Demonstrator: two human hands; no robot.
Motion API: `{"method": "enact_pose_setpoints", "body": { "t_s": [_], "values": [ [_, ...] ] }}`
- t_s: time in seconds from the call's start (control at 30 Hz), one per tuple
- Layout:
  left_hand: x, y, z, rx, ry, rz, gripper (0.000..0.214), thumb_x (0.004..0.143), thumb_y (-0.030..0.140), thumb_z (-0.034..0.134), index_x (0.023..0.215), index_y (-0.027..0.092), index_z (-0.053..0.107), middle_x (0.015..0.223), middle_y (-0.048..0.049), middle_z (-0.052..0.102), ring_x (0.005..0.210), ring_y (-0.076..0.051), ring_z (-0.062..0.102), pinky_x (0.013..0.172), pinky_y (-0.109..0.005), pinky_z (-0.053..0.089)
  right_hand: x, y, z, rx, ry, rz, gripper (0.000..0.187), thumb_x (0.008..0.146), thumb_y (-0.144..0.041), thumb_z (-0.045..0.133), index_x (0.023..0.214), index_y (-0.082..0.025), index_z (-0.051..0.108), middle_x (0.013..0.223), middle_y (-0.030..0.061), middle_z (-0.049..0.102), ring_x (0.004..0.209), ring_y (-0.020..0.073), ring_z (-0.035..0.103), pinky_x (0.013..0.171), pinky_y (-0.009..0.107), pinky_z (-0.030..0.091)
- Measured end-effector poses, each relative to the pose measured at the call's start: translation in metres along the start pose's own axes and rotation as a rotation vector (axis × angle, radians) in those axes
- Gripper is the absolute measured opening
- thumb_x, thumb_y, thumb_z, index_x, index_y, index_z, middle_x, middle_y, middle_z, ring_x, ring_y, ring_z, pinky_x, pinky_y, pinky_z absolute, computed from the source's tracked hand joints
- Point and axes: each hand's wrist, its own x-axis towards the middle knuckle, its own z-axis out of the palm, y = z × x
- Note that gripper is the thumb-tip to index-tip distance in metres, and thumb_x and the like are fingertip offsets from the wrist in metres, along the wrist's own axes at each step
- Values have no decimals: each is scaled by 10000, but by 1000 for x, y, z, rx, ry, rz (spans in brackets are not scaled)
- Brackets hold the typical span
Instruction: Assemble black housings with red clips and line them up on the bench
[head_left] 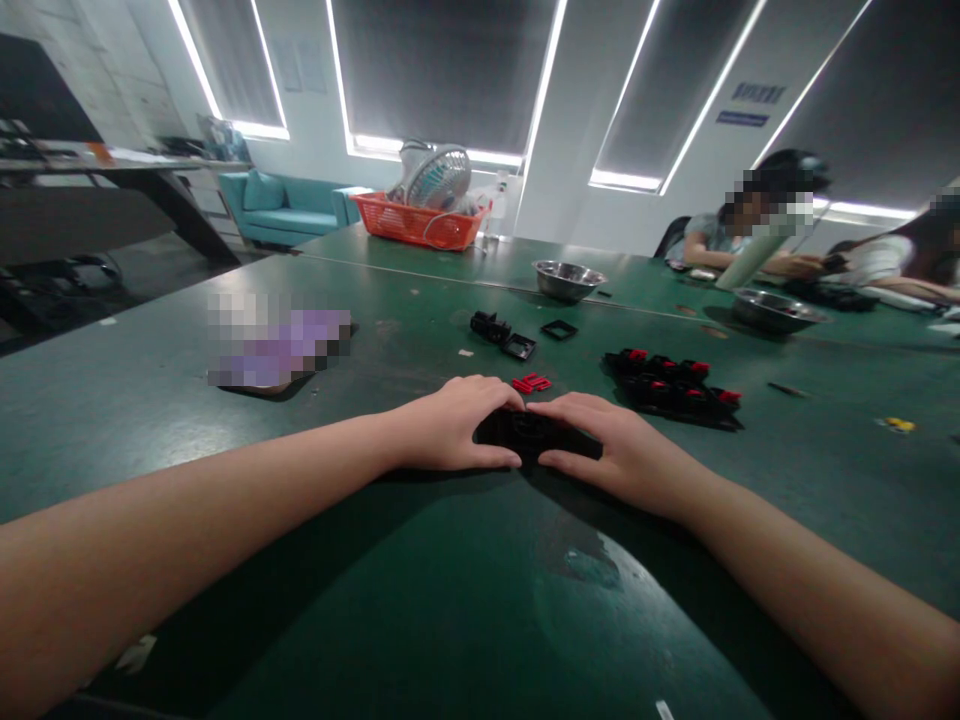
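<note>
Both my hands rest on the green table (225,430), closed round one small black plastic part (529,432) between them. My left hand (450,425) grips its left end, thumb below and fingers curled over the top. My right hand (611,445) grips its right end the same way. Just beyond my fingers lie a few small red pieces (531,383). To the right of them sits a row of black parts with red tabs (675,388).
More black parts (501,333) and a black square frame (559,329) lie farther back. Two metal bowls (568,279) (776,310), an orange basket (416,222) with a fan, and two seated people (750,235) at the far right. A blurred purple object (277,345) lies at the left.
</note>
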Motion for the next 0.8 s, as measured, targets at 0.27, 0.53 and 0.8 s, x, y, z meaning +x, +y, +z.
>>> {"method": "enact_pose_setpoints", "body": {
  "t_s": [0.27,0.53,0.8],
  "values": [
    [0,1,-1,-8,-5,5,474,836,410,671,1196,136,527,1205,-134,610,1141,-275,547,987,-414,419,1,-1,-1,0,-3,2,438,860,-348,625,1276,-210,615,1213,111,681,1140,272,611,971,461,495],
    [-2,1,0,-2,6,26,453,868,423,620,1199,128,526,1197,-139,607,1134,-275,545,987,-417,416,0,-3,-1,-2,-18,16,434,870,-360,614,1280,-218,608,1241,116,663,1151,277,603,974,476,489],
    [-2,1,-1,3,5,29,443,866,411,619,1194,129,527,1188,-138,608,1117,-270,548,984,-417,417,0,-2,-2,-4,-17,-1,431,874,-348,609,1279,-200,605,1225,115,671,1150,271,600,981,464,484]
  ]
}}
